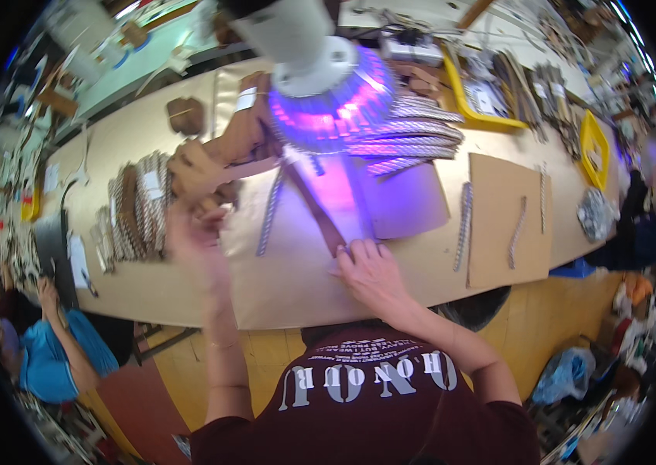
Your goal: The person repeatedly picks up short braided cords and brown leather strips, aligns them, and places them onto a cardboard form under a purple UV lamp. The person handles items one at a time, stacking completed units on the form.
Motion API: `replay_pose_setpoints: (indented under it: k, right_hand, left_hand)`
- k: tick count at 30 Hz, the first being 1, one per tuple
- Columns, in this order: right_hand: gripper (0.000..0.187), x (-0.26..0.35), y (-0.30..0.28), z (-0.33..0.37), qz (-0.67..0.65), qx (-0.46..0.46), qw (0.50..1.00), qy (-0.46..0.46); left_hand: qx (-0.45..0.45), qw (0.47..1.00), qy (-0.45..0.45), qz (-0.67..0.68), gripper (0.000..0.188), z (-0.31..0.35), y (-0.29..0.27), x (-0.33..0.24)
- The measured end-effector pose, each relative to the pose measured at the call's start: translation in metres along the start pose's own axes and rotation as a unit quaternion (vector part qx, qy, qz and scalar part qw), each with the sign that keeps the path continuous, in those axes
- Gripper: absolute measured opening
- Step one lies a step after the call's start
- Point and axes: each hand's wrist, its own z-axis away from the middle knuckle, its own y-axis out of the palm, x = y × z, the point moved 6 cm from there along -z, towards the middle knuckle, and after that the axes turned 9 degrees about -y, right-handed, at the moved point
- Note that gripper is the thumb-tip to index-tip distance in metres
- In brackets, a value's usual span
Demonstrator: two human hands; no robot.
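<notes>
Right hand: I see my right hand [370, 271] lying flat just right of the frame's centre, fingers together and pressed down on the near end of a long brown strap [314, 208]; it clamps nothing, it only pins the strap to the sheet.
Left hand: my left hand [192, 232] is blurred left of centre, raised beside a heap of brown leather pieces [208, 167]; I cannot tell whether its fingers are apart or closed on anything.
Strap, place: it lies on a pale paper sheet [297, 287] spread over the long workbench [150, 294], in the middle of the frame, under violet light from a white lamp head [320, 70] at the top centre.
Strap, long axis: it runs on a diagonal, from upper left near the lamp down to lower right under my right fingertips; the far end points toward the lamp.
Beside it: 1 woven strip [270, 211] lies just left of the strap, nearly parallel but leaning the other way; 2 more strips [463, 225] rest on a cardboard panel [506, 221] to the right.
Step in hand: I judge that I am holding the strap down flat while the left hand brings or fetches a piece.
Next move, my judgement: it calls for steady pressure from the right hand so the strap does not swing, and the left hand coming down close along the same diagonal.
</notes>
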Motion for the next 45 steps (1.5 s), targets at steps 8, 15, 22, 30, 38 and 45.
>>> replay_pose_setpoints:
  k: [8, 15, 22, 30, 38, 45]
  right_hand:
    - [0.026, -0.012, -0.034, -0.008, -0.36, -0.071, 0.925, 0.096]
    - [0.04, -0.031, -0.111, 0.009, -0.445, -0.315, 0.838, 0.014]
    - [0.029, -0.031, -0.089, 0.024, -0.773, 0.088, 0.626, -0.053]
    - [0.025, -0.087, -0.118, 0.029, -0.539, -0.046, 0.836, 0.088]
    - [0.027, -0.125, -0.135, 0.008, -0.386, 0.008, 0.918, 0.093]
    - [0.026, -0.182, -0.127, 0.02, -0.371, -0.091, 0.913, 0.14]
  left_hand:
    - [0.205, 0.953, 0.11, -0.194, 0.022, 0.061, 0.037, -0.077]
    - [0.434, 0.796, 0.035, -0.421, 0.011, 0.118, 0.122, -0.063]
    - [0.491, 0.752, 0.091, -0.429, 0.01, 0.126, 0.167, -0.056]
    - [0.381, 0.906, -0.086, -0.16, 0.023, 0.091, 0.167, -0.003]
    - [0.281, 0.932, -0.22, -0.071, 0.015, 0.08, 0.167, 0.054]
    - [0.14, 0.961, -0.141, -0.192, 0.012, 0.07, 0.153, 0.067]
